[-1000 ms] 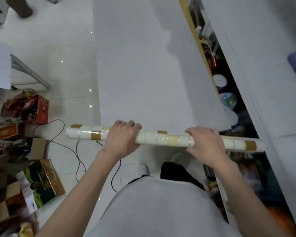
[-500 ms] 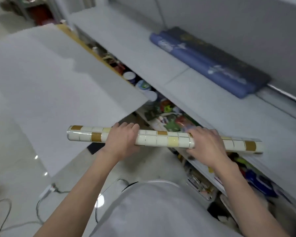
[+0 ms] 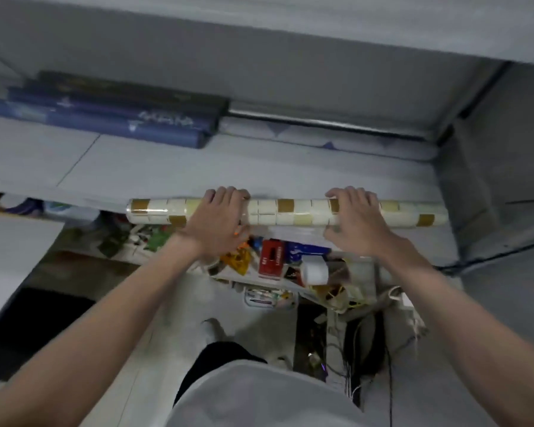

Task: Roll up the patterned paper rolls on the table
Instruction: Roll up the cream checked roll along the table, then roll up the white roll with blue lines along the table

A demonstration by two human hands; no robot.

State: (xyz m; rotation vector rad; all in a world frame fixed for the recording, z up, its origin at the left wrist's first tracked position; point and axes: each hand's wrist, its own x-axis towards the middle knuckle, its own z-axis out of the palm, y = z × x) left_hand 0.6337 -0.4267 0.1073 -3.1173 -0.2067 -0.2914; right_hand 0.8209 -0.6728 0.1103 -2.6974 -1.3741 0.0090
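A rolled-up paper roll [image 3: 290,212] with cream, yellow and brown squares lies level across the front edge of the grey table [image 3: 167,171]. My left hand [image 3: 218,221] grips it left of its middle. My right hand [image 3: 356,221] grips it right of its middle. Both hands wrap over the top, so the roll beneath them is hidden. Whether the roll touches the table top I cannot tell.
Dark blue and black rolls [image 3: 105,117] lie at the table's back left against the wall. A cluttered lower shelf [image 3: 278,266] with boxes and a white tape roll [image 3: 315,271] sits under the table edge. Cables [image 3: 367,359] hang at the right.
I have turned right from the flat white sheet to the grey table, carrying the roll in both hands. The roll now sits at the table's front edge.
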